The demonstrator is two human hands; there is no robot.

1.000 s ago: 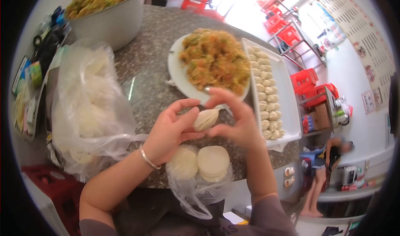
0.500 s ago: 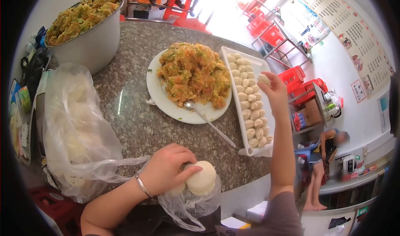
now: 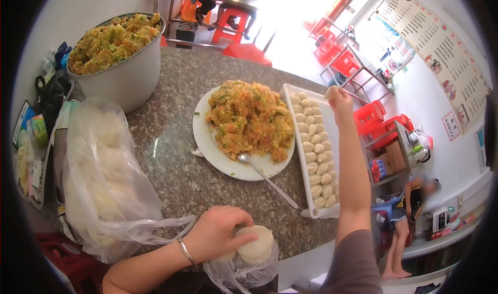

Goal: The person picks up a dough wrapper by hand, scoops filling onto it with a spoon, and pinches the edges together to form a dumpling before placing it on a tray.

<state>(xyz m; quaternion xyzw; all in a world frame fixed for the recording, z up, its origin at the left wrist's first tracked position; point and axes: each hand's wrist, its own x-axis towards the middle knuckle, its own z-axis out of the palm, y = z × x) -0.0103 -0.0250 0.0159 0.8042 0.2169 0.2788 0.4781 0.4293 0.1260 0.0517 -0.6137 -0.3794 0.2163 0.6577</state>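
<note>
My left hand (image 3: 220,234), with a bracelet at the wrist, grips the edge of a stack of round dough wrappers (image 3: 256,244) at the counter's near edge, over a clear plastic bag (image 3: 241,276). My right hand (image 3: 341,101) is closed on a small pale dumpling (image 3: 330,92) above the far end of a white tray (image 3: 309,203). Rows of pleated dumplings (image 3: 314,148) lie along the tray's left side. Left of the tray, a white plate (image 3: 207,159) carries a mound of orange-green filling (image 3: 251,117) and a metal spoon (image 3: 270,182).
A large pot (image 3: 124,81) heaped with filling stands at the back left. A plastic bag of pale dough (image 3: 104,174) lies on the left of the counter (image 3: 171,102). Red stools (image 3: 246,52) stand beyond it. A person (image 3: 402,216) is bent over at the right.
The head view has shifted, so the counter and its things sit lower in the picture. My right hand has moved toward the tray's far end with the dumpling. My left hand keeps its grip.
</note>
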